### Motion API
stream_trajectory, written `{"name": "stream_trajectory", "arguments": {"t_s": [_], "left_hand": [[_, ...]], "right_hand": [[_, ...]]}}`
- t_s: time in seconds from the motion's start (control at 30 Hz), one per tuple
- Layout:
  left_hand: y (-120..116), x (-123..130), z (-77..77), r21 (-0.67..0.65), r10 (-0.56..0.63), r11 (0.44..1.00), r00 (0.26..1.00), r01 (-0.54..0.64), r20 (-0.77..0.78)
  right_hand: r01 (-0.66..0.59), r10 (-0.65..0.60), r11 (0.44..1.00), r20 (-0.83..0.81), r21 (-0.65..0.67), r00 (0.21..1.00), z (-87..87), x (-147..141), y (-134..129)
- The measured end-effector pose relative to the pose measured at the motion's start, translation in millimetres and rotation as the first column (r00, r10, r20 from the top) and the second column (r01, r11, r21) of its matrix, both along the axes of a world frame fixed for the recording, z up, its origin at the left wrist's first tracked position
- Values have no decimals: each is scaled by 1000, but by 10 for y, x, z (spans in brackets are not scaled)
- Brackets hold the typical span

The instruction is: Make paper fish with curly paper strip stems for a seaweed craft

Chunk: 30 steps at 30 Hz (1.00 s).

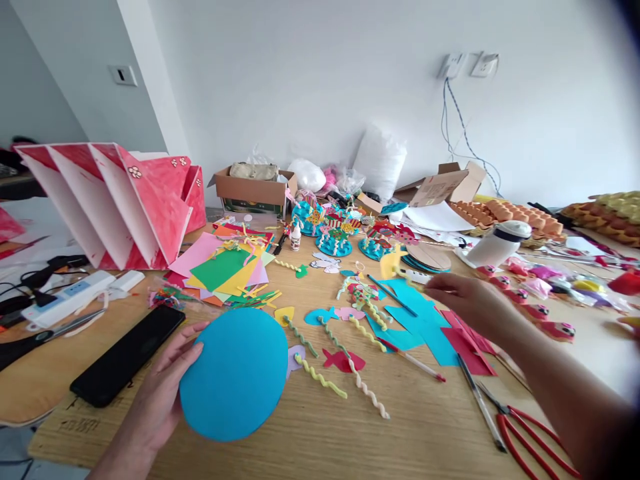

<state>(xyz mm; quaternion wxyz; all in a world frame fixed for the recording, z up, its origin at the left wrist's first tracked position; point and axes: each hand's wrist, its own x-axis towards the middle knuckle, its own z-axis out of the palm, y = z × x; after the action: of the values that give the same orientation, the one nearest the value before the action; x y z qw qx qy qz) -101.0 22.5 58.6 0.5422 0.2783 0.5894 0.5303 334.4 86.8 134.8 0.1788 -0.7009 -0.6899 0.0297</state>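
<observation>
My left hand [163,383] grips the left edge of a blue paper disc [234,373], tilted above the near part of the table. My right hand [463,301] reaches forward over blue paper pieces [420,317], with its fingers closed at the end of a white stick-like object [415,276]. Beyond that lies a yellow piece [393,265]; whether the two are joined I cannot tell. Between my hands lie paper fish, among them a red fish [345,361] and a blue fish [320,316], with twisted strips such as a yellow twisted strip [320,379].
Red-handled scissors [530,427] and a pen [481,400] lie at the near right. A black phone [127,353] and a power strip [70,297] are on the left. Coloured paper sheets [223,270], a glue bottle [295,237] and decorated blue discs [335,245] stand farther back.
</observation>
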Motion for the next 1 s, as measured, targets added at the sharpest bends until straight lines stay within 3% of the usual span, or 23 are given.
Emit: {"name": "stream_trajectory", "arguments": {"t_s": [0.23, 0.47, 0.63, 0.77, 1.0], "left_hand": [[-85, -254, 2, -22, 114, 993, 992, -115, -53], [-129, -428, -47, -73, 187, 979, 980, -191, -63], [-142, -453, -76, -82, 198, 976, 979, -201, -48], [-159, -434, -116, -95, 187, 977, 982, -190, -35], [-166, -354, -167, -74, 119, 990, 993, -118, 4]], "right_hand": [[-219, 232, 958, 49, -185, 972, -336, -962, 749], [-277, 335, 898, 123, -342, 934, -742, -1564, 1141], [-273, 346, 888, 146, -371, 927, -890, -1738, 1306], [-275, 340, 892, 131, -359, 931, -913, -1774, 1328], [-271, 288, 943, 64, -194, 956, -648, -1596, 1100]]}}
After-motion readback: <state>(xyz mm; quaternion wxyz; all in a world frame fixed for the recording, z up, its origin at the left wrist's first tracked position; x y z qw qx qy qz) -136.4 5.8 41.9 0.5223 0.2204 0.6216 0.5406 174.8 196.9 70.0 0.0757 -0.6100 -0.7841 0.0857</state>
